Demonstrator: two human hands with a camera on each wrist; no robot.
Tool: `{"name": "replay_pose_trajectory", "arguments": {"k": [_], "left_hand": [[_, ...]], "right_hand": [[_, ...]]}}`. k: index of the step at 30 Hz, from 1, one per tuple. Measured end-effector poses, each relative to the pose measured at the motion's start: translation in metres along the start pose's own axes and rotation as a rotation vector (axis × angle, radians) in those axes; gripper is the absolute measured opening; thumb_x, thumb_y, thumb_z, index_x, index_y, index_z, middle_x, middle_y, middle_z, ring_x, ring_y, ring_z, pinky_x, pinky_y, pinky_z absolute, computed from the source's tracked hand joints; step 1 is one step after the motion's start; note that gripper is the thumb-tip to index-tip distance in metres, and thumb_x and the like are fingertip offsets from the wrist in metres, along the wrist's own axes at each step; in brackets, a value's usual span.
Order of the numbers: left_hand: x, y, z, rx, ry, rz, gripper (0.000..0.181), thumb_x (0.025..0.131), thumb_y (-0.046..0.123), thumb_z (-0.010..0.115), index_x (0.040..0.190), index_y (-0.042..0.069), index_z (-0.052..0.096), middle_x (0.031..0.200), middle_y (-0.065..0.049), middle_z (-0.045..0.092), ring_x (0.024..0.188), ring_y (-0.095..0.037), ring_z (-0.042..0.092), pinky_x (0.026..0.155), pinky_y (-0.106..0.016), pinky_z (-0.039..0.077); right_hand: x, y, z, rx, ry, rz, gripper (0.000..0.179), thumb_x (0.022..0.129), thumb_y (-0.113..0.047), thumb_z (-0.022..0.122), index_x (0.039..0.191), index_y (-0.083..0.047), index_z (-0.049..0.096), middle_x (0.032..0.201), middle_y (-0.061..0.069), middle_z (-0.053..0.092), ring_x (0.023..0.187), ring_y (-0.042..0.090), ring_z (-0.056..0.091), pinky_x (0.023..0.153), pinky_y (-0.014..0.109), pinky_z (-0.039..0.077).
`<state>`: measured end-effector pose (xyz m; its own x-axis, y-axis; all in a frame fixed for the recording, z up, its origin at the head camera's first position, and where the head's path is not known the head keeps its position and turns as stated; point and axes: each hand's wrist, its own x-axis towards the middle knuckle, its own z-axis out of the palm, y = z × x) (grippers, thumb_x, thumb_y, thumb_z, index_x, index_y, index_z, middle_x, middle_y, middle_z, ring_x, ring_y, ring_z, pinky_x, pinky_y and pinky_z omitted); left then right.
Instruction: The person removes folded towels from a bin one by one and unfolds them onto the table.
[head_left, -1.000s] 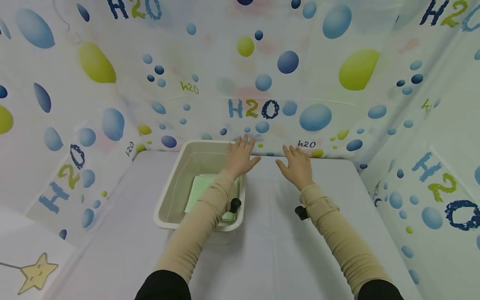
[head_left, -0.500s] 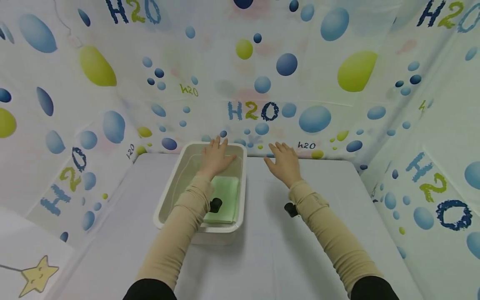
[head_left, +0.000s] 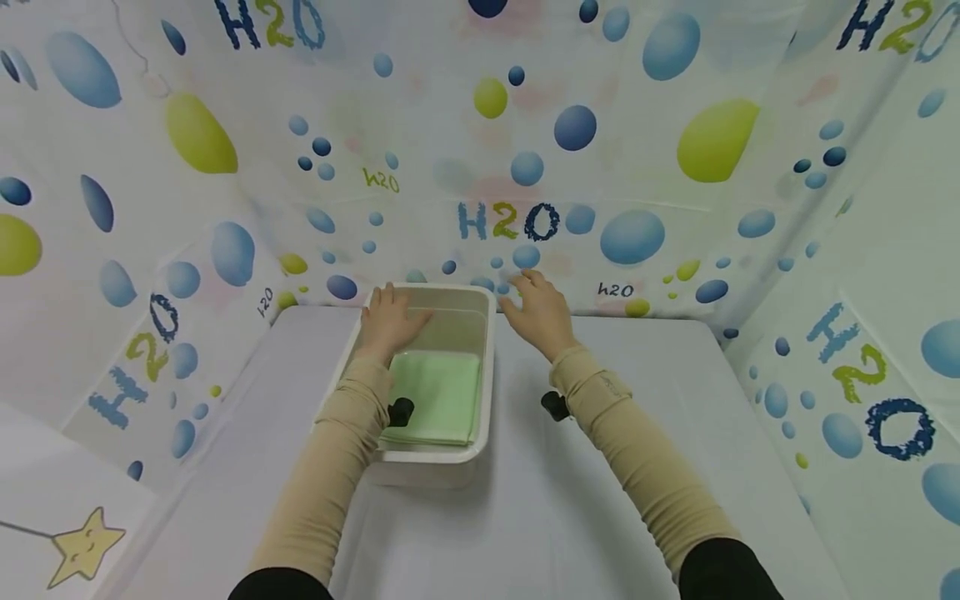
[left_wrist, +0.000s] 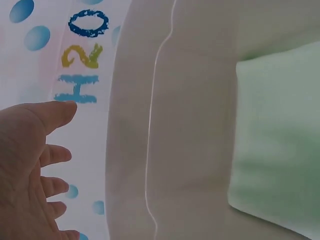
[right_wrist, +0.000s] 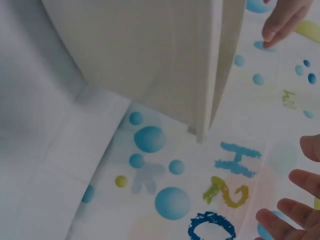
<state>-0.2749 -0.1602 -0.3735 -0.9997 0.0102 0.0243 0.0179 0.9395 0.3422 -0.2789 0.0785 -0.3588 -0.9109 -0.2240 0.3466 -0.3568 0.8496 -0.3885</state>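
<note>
A cream plastic basin [head_left: 486,375] stands on the white table, and a folded pale green cloth [head_left: 435,396] lies flat inside it. My left hand [head_left: 387,323] hovers over the basin's far left part with fingers spread and nothing in them. In the left wrist view the left hand [left_wrist: 30,165] appears beyond the basin's rim, the green cloth [left_wrist: 280,140] at the right. My right hand [head_left: 540,312] is just right of the basin's far right corner, fingers loosely bent, holding nothing. Part of the right hand [right_wrist: 295,200] shows apart from the basin wall [right_wrist: 135,50] in the right wrist view.
The white table [head_left: 630,500] extends to the right and in front of the basin. Behind it rises a white backdrop [head_left: 450,125] printed with blue and green bubbles and H2O lettering. A similar side panel [head_left: 892,333] stands on the right.
Both hands have moved to the left. The left hand has crossed from the basin's right rim toward its left side, uncovering the green cloth. The right hand has come closer to the basin.
</note>
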Motion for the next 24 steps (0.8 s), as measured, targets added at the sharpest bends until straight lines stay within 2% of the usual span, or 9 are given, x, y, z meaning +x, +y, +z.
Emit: {"name": "replay_pose_trajectory", "arguments": {"k": [3, 7, 13, 20, 24], "left_hand": [[-0.005, -0.010, 0.000, -0.034, -0.010, -0.047, 0.065, 0.086, 0.049, 0.040, 0.138, 0.011, 0.027, 0.146, -0.023, 0.003, 0.133, -0.043, -0.003, 0.104, -0.061, 0.006], [-0.010, -0.025, 0.002, -0.063, -0.026, -0.091, 0.066, 0.086, 0.049, 0.040, 0.139, 0.011, 0.024, 0.145, -0.027, -0.003, 0.131, -0.047, -0.007, 0.103, -0.063, 0.006], [-0.015, -0.045, 0.002, -0.106, -0.057, -0.147, 0.069, 0.087, 0.049, 0.039, 0.141, 0.014, 0.015, 0.143, -0.030, -0.006, 0.130, -0.050, -0.007, 0.101, -0.064, 0.008], [-0.015, -0.061, 0.004, -0.144, -0.109, -0.185, 0.070, 0.088, 0.048, 0.036, 0.142, 0.016, 0.005, 0.143, -0.030, -0.008, 0.128, -0.053, 0.001, 0.098, -0.065, 0.017], [-0.015, -0.064, 0.004, -0.200, -0.123, -0.190, 0.071, 0.089, 0.048, 0.033, 0.142, 0.013, 0.001, 0.143, -0.029, 0.007, 0.127, -0.050, 0.018, 0.097, -0.061, 0.026]], "right_hand": [[0.004, -0.014, 0.000, 0.031, -0.012, -0.019, 0.045, 0.087, -0.039, 0.046, 0.124, -0.015, 0.049, 0.136, 0.011, 0.039, 0.117, 0.031, 0.046, 0.094, 0.046, 0.039], [0.008, -0.030, 0.004, 0.031, -0.006, -0.071, 0.048, 0.087, -0.037, 0.048, 0.130, -0.016, 0.043, 0.140, 0.010, 0.034, 0.118, 0.033, 0.045, 0.094, 0.048, 0.039], [0.014, -0.045, 0.013, 0.046, -0.009, -0.084, 0.055, 0.087, -0.039, 0.048, 0.136, -0.021, 0.031, 0.144, 0.008, 0.026, 0.123, 0.034, 0.039, 0.097, 0.049, 0.036], [0.017, -0.061, 0.024, 0.127, -0.018, -0.051, 0.056, 0.087, -0.038, 0.048, 0.137, -0.021, 0.029, 0.147, 0.008, 0.018, 0.129, 0.034, 0.030, 0.102, 0.048, 0.031], [0.017, -0.071, 0.030, 0.124, -0.010, -0.068, 0.057, 0.087, -0.039, 0.047, 0.137, -0.019, 0.030, 0.146, 0.010, 0.020, 0.129, 0.032, 0.030, 0.102, 0.048, 0.030]]}}
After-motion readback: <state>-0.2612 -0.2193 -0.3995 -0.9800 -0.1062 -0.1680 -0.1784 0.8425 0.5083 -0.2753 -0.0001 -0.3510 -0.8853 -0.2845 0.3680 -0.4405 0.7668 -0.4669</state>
